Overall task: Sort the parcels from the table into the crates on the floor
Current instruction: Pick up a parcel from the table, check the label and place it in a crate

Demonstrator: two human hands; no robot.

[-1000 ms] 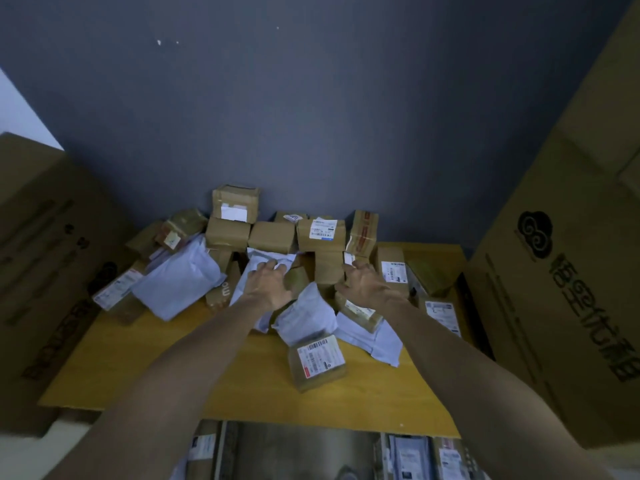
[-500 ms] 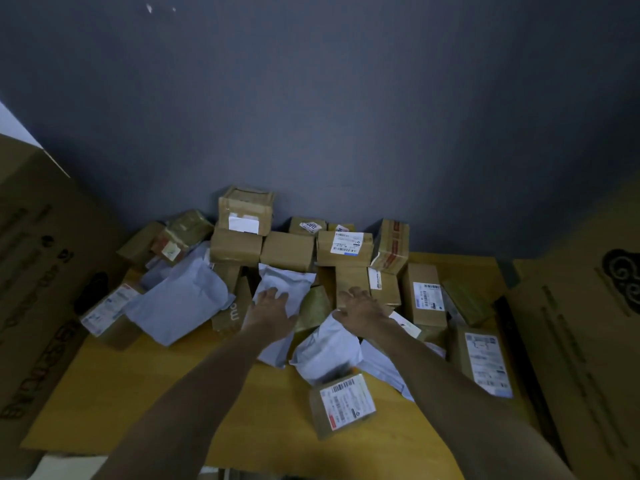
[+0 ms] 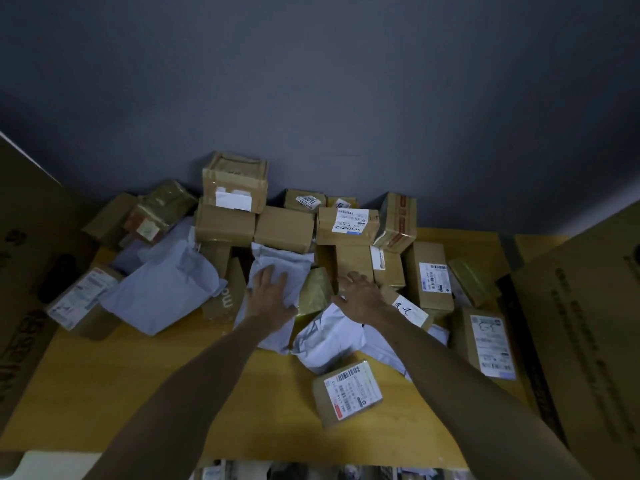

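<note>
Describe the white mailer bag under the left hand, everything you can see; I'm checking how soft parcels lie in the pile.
The white mailer bag is a soft, crinkled plastic pouch, pale grey-white, with no label showing. It lies slanted on the yellow table, its far end tucked under a plain brown box. The left hand rests flat on it, fingers spread. Its right edge meets a shiny olive-wrapped parcel; its near end overlaps another white bag.

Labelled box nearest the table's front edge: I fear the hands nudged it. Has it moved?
No. The labelled box still lies just in front of the crumpled white mailer, at the same spot on the table.
</note>
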